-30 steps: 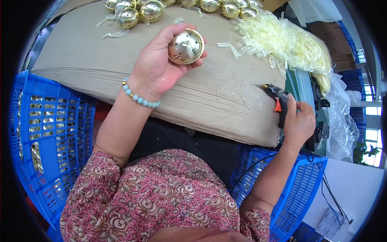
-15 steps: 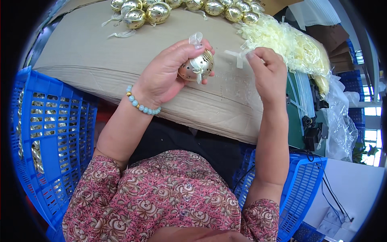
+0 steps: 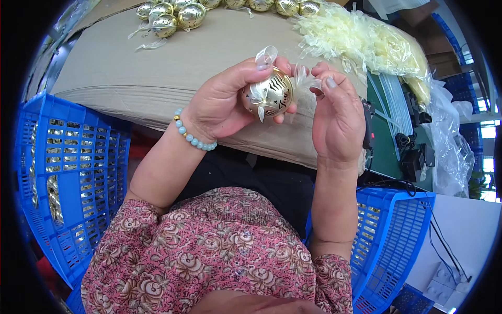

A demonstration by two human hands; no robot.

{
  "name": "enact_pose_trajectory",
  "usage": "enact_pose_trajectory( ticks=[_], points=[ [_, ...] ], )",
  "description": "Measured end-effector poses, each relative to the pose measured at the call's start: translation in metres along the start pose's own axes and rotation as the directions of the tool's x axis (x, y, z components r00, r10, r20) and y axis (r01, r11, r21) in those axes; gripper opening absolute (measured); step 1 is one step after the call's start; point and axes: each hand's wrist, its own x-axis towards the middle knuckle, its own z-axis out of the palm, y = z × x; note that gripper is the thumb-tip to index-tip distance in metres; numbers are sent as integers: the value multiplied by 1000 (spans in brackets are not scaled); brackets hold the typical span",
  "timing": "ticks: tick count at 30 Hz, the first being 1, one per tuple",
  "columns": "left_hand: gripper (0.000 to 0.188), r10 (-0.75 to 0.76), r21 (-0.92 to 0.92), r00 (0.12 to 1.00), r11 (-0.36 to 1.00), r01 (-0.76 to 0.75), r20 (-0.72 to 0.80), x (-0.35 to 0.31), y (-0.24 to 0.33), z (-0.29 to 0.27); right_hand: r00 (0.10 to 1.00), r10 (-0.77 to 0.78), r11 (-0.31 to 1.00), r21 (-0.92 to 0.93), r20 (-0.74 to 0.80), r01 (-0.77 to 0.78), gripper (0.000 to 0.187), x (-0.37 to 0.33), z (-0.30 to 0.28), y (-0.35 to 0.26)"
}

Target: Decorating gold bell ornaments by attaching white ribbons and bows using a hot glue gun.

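My left hand (image 3: 225,99) is closed around a gold ball ornament (image 3: 274,97) with cut-out stars and dark markings. A white sheer ribbon is tied on the ball, its loop (image 3: 266,55) standing up by my thumb and its short tails hanging down the front. Close to the ball's right side, my right hand (image 3: 339,112) pinches another piece of sheer ribbon (image 3: 304,78) between thumb and fingers. Whether that ribbon touches the ball I cannot tell.
Several gold ball ornaments (image 3: 192,15) with ribbons lie at the far side of the cardboard-covered table (image 3: 120,68). A heap of pale yellow ribbons (image 3: 340,36) spills from a clear bag at far right. Blue crates (image 3: 68,141) with shiny gold pieces stand left and right (image 3: 389,225).
My right hand has moved left with its ribbon, from apart to right beside the ball. My left hand has shifted slightly right and turned the ball, showing more markings.
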Motion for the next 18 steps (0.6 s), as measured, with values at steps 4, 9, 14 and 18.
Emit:
enact_pose_trajectory(
  ticks=[4,9,14,18],
  points=[
    [27,-7,20,998,1000,8,-55,4,-6,4,997,2,975,-220,-74,-18,23,-9,-14,5],
    [27,-12,42,993,999,17,-117,4,-4,0,990,-54,942,-334,-127,8,31,-21,-22,-4],
    [25,-48,46,986,997,56,-157,4,-3,4,773,-617,462,-725,151,510,43,-19,-18,-10],
    [25,-82,77,975,992,100,-207,2,-2,14,803,-421,150,-841,422,520,28,-14,-9,-19]
  ],
)
